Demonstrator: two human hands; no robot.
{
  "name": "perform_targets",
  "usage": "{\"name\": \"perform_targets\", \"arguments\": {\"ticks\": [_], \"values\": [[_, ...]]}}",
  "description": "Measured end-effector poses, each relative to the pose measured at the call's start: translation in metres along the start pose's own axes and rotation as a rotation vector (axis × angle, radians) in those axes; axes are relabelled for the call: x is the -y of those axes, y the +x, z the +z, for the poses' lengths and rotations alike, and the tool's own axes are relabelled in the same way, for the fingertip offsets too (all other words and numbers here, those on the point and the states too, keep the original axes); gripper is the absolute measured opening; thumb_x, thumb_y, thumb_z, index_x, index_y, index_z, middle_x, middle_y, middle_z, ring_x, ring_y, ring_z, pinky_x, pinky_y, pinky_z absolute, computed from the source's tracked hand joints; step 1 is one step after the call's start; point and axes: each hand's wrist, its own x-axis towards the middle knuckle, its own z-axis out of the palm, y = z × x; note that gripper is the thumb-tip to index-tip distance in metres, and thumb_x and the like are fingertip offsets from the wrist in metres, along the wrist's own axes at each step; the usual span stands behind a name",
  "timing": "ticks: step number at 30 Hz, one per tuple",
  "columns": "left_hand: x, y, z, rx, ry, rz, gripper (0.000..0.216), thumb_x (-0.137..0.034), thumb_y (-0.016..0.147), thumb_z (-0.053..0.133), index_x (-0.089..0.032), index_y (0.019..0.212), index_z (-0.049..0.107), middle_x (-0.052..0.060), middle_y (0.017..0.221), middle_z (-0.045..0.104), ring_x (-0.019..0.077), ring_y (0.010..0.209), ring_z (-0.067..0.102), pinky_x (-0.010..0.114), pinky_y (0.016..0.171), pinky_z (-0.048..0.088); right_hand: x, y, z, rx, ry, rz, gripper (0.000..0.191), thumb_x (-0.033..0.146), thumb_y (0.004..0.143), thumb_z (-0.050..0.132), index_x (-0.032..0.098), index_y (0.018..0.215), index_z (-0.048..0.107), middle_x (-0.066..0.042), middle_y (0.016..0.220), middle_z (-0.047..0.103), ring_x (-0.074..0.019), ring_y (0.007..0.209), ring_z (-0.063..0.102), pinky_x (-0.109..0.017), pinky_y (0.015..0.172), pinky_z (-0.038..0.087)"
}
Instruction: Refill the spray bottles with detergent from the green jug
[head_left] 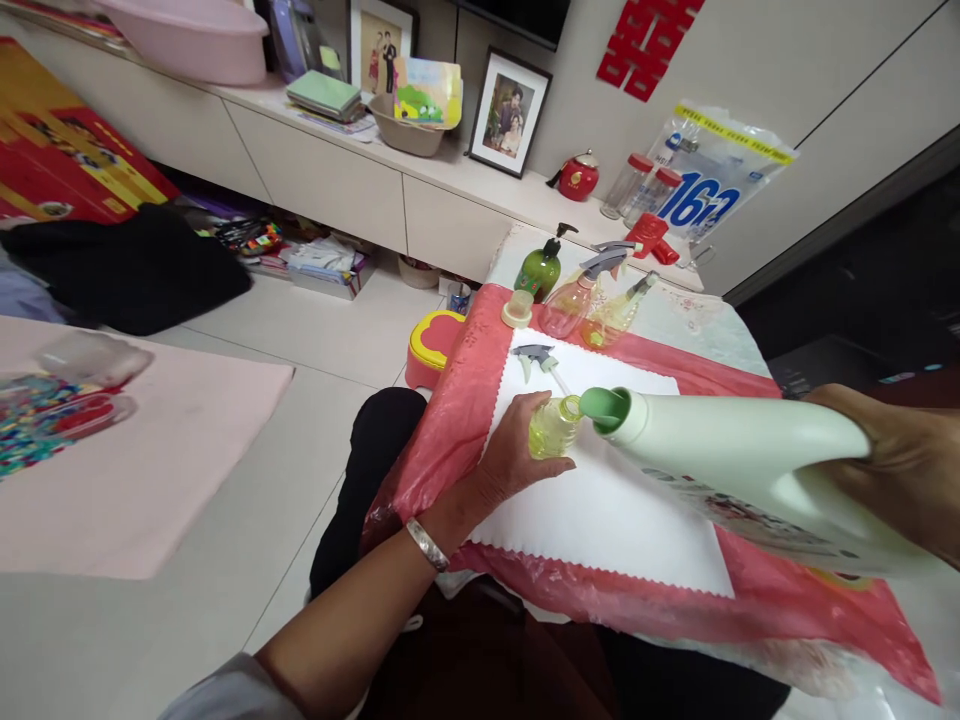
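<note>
My left hand [504, 462] grips a small clear bottle [553, 426] of yellow liquid that stands open on a white cloth [600, 500]. My right hand [900, 465] holds a large pale-green jug [735, 450] tipped on its side, its green spout [606, 407] right at the small bottle's mouth. A grey spray head [536, 358] lies on the cloth just behind the bottle.
The cloth lies on a pink plastic sheet [450, 420] over a small table. At its far end stand a green pump bottle [541, 266], two spray bottles [581, 295] and a small round cap [517, 308]. A yellow-and-pink stool [431, 345] sits on the floor to the left.
</note>
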Motion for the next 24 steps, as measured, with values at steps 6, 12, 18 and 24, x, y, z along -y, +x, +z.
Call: {"name": "perform_targets", "arguments": {"ticks": [6, 12, 18, 24], "values": [[0.005, 0.002, -0.001, -0.023, -0.055, -0.044, 0.098, -0.064, 0.062, 0.088, -0.022, 0.137, 0.042, 0.016, 0.139, 0.053, 0.0369, 0.133, 0.053, 0.057, 0.116, 0.041, 0.018, -0.008, -0.004, 0.052, 0.050, -0.019, 0.042, 0.057, 0.049, 0.043, 0.032, 0.076, 0.064, -0.001, 0.055, 0.052, -0.0199, 0.047, 0.047, -0.031, 0.052, 0.032], [0.007, 0.004, -0.005, -0.058, -0.022, -0.103, 0.102, -0.076, 0.062, 0.079, -0.023, 0.139, 0.039, 0.016, 0.136, 0.057, 0.0354, 0.128, 0.058, 0.055, 0.110, 0.047, 0.010, -0.010, 0.000, -0.161, 0.447, 0.150, 0.046, 0.051, 0.049, 0.040, 0.023, 0.075, 0.065, 0.000, 0.061, 0.055, -0.0142, 0.052, 0.048, -0.024, 0.049, 0.033], [0.009, 0.004, -0.006, -0.029, 0.151, -0.019, 0.100, -0.077, 0.060, 0.080, -0.025, 0.137, 0.043, 0.015, 0.135, 0.058, 0.0375, 0.130, 0.057, 0.056, 0.111, 0.046, -0.003, -0.002, 0.044, -0.467, 0.885, 0.293, 0.041, 0.044, 0.056, 0.057, 0.013, 0.080, 0.067, -0.001, 0.068, 0.052, -0.0110, 0.063, 0.044, -0.019, 0.050, 0.033], [0.000, 0.002, -0.008, 0.002, 0.154, -0.040, 0.087, -0.071, 0.075, 0.073, -0.023, 0.140, 0.040, 0.015, 0.139, 0.057, 0.0333, 0.130, 0.057, 0.053, 0.110, 0.046, 0.006, 0.011, 0.105, -0.616, 1.137, 0.349, 0.029, 0.035, 0.057, 0.062, 0.010, 0.073, 0.062, 0.001, 0.067, 0.048, -0.0078, 0.061, 0.041, -0.019, 0.055, 0.036]]}}
